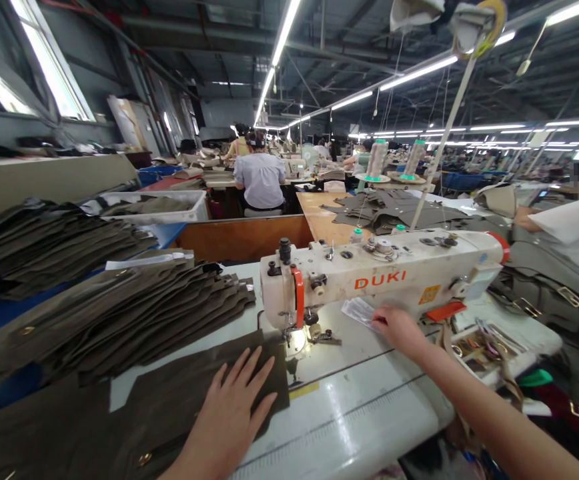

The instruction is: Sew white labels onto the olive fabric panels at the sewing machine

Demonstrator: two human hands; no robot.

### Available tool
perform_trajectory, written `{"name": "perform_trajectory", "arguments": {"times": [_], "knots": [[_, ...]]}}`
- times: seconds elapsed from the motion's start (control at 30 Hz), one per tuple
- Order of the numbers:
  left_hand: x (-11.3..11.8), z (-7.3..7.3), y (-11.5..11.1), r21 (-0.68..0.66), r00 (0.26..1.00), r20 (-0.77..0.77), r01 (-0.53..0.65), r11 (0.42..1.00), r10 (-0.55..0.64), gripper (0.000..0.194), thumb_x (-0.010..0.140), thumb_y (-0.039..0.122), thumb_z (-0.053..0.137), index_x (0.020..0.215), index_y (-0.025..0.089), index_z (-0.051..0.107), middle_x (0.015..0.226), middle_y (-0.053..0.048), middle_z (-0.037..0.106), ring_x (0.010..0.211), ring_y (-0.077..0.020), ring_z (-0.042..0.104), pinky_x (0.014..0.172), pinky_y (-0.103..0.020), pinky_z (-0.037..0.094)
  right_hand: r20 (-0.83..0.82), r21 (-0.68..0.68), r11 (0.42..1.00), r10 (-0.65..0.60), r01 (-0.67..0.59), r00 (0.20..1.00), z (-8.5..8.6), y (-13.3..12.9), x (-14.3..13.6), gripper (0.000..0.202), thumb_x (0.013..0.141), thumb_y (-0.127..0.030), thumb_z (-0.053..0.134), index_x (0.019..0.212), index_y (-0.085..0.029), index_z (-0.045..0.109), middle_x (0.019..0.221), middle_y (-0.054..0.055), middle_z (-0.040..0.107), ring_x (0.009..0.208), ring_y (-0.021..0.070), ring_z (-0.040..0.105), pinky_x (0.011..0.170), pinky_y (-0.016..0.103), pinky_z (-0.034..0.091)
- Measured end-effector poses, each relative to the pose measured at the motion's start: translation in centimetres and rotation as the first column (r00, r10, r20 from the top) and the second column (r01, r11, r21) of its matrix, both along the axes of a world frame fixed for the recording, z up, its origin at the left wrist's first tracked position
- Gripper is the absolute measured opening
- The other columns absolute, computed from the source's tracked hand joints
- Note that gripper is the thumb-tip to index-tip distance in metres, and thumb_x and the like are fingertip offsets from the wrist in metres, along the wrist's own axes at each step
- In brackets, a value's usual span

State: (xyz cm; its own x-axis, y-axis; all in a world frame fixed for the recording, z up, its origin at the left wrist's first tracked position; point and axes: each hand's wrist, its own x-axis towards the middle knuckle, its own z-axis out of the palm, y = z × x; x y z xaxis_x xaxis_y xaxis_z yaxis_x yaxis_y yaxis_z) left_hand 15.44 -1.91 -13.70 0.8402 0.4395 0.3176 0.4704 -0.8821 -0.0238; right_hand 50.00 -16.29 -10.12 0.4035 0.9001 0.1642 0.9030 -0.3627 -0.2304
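Observation:
My left hand [232, 400] lies flat, fingers spread, on a dark olive fabric panel [169, 380] on the sewing machine's bed, left of the needle area. Under the arm of the white sewing machine [339, 273], my right hand [402, 330] has its fingers pinched at the near end of some thin white strips [357, 311]. How many strips the fingers hold is hidden. The presser foot [289, 337] stands beside the panel's right edge, lit by a small lamp.
Stacked olive panels [169, 313] lie at left, with a white strip [149, 260] on top. A small tray of tools [484, 347] sits at right. Behind the machine are thread cones [377, 160] and cut pieces [394, 210]. Other people [262, 177] sit ahead and at right.

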Motion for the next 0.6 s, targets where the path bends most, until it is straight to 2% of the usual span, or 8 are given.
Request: {"name": "perform_trajectory", "arguments": {"times": [0.2, 0.37, 0.5, 0.6], "knots": [[0.0, -0.1, 0.1, -0.009, 1.000, 0.000, -0.001, 1.000, 0.001, 0.047, 0.092, 0.045, 0.045, 0.136, 0.029, 0.052, 0.142, -0.007, 0.051, 0.129, -0.0300, 0.048, 0.102, -0.050, 0.038, -0.032, 0.051, 0.998, -0.028, 0.030, 0.999, 0.1, -0.2, 0.2, 0.021, 0.086, -0.020, 0.051, 0.074, -0.019, 0.068, 0.077, 0.005, 0.069, 0.069, 0.0176, 0.060, 0.060, 0.025, 0.040], [-0.4, -0.2, 0.4, 0.049, 0.992, 0.113, 0.042, 0.998, -0.048, 0.046, 0.094, 0.041, 0.043, 0.135, 0.023, 0.052, 0.139, -0.009, 0.054, 0.125, -0.0273, 0.052, 0.100, -0.046, 0.042, -0.097, 0.111, 0.994, -0.010, 0.021, 0.995, 1.5, -0.8, -0.8, 0.020, 0.085, -0.021, 0.050, 0.078, -0.019, 0.068, 0.079, 0.006, 0.070, 0.071, 0.0204, 0.063, 0.063, 0.027, 0.042], [-0.1, 1.0, -0.7, 0.175, 0.965, 0.208, 0.123, 0.977, -0.159, 0.040, 0.097, 0.026, 0.038, 0.135, 0.019, 0.050, 0.136, -0.010, 0.057, 0.124, -0.0223, 0.053, 0.105, -0.040, 0.039, -0.184, 0.129, 0.987, 0.118, -0.095, 0.976, 2.6, -0.8, -4.1, 0.018, 0.085, -0.022, 0.050, 0.079, -0.021, 0.067, 0.075, 0.002, 0.069, 0.067, 0.0180, 0.062, 0.062, 0.025, 0.043], [1.0, 2.2, -2.5, 0.236, 0.946, 0.198, 0.209, 0.949, -0.258, 0.041, 0.096, 0.014, 0.038, 0.135, 0.018, 0.050, 0.136, -0.010, 0.057, 0.127, -0.0216, 0.050, 0.109, -0.040, 0.034, -0.299, 0.162, 0.944, 0.325, -0.287, 0.897, 2.8, 0.0, -8.5, 0.016, 0.085, -0.021, 0.053, 0.077, -0.021, 0.066, 0.071, -0.001, 0.067, 0.063, 0.0147, 0.059, 0.060, 0.023, 0.041]]}}
